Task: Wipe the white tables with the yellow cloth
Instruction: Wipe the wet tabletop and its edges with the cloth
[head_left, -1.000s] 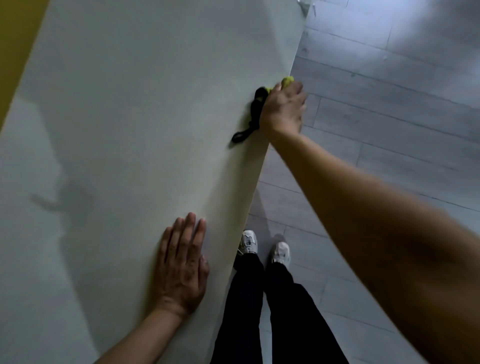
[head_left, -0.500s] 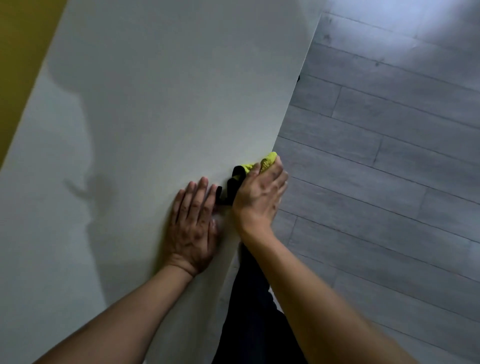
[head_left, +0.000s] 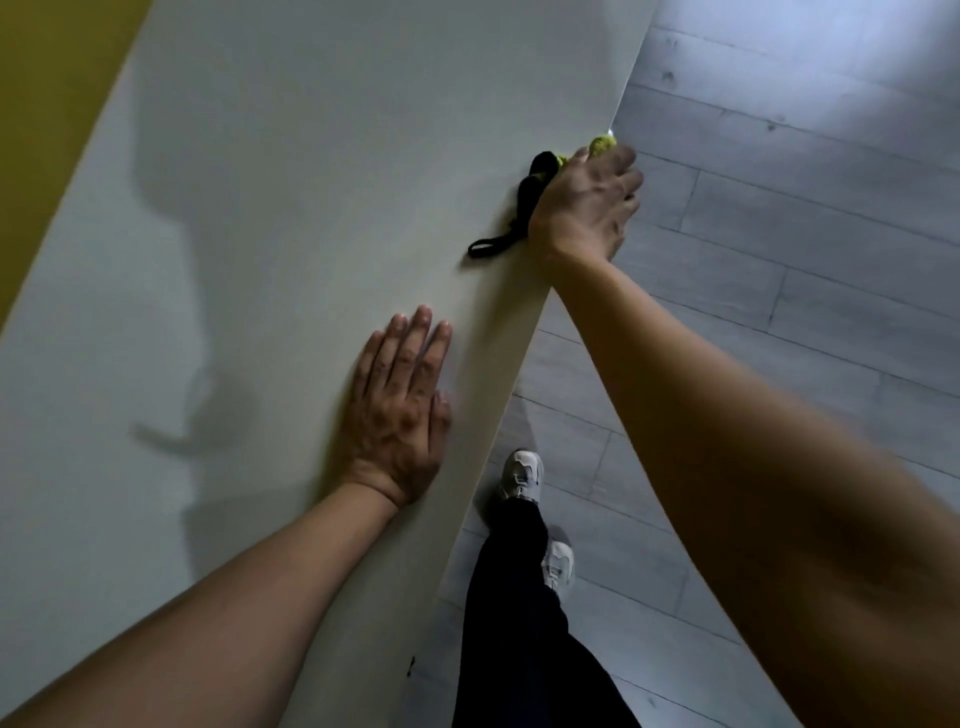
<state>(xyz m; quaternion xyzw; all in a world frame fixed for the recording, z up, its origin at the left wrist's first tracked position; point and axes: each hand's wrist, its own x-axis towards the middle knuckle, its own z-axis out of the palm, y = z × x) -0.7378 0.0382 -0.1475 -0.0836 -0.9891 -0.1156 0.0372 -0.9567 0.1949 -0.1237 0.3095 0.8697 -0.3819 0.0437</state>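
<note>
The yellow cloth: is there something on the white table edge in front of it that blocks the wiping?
Nothing visible does. The right hand holds the yellow cloth at the white table edge; the left hand lies flat behind it.

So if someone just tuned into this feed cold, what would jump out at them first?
Probably the yellow cloth, a bright spot at the white table's right edge, mostly hidden under the right hand that grips it, with a black strap trailing from it onto the tabletop. Next, the left hand lying flat on the table nearer the body, fingers straight. Below the edge, pale shoes stand on the grey plank floor.
</note>
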